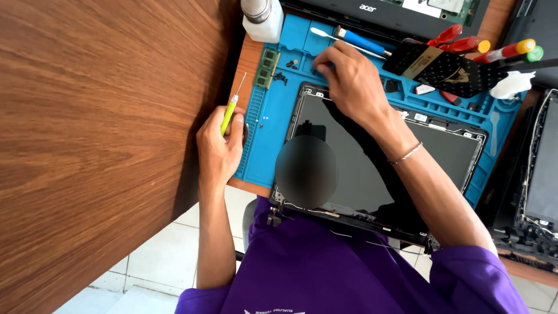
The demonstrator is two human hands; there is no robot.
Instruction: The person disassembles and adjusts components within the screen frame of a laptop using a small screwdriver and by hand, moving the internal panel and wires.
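Note:
My left hand [218, 145] grips a thin screwdriver with a yellow-green handle [229, 114], its tip pointing away from me, at the left edge of a blue repair mat [278, 125]. My right hand [349, 81], a thin bracelet on its wrist, reaches over a dark laptop screen panel [407, 168] that lies on the mat. Its bunched fingertips press into a mat compartment near several small black screws [281, 76]. Whether they pinch anything is hidden.
A green memory stick [267, 68] lies on the mat's left strip. At the back are a white bottle [263, 18], a blue-handled tool [360, 40], red pliers [454, 38], a black pouch [459, 70], coloured screwdrivers [511, 52] and a laptop [395, 11]. A wooden panel [99, 134] fills the left; another opened laptop [540, 168] sits right.

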